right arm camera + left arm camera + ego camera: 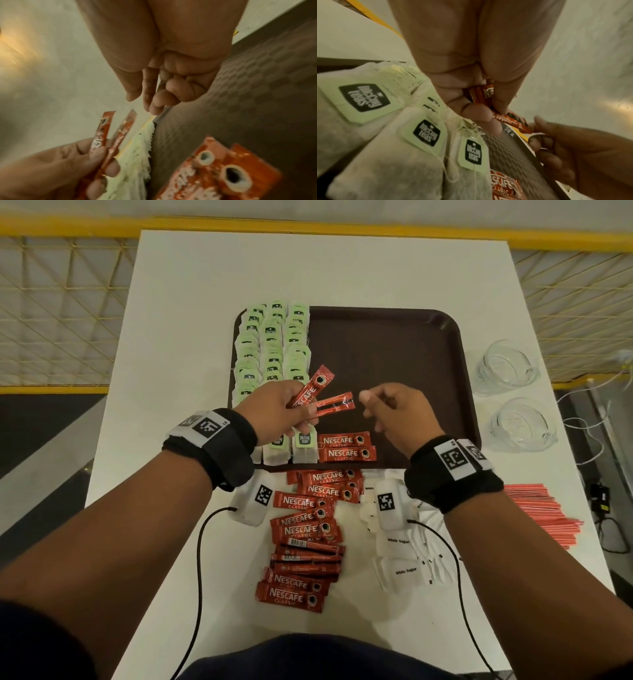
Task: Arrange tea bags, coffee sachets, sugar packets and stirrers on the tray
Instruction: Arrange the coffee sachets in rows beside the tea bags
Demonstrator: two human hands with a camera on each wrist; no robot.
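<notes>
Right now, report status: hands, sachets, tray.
Left hand grips two coffee sachets above the tray. Right hand empty, fingers loosely curled, beside them. Tea bags fill tray's left; two sachets laid. Nothing in the way.

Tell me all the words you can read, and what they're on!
"NESCAFE CLASSIC": red coffee sachets, on the tray, the table and in the left hand.
"McCoy Teas": green tea bag tags.
"White Sugar": white sugar packets.
Barcode print on flipped sachets: too small.
Wristband squares: patterns, no words.
</notes>
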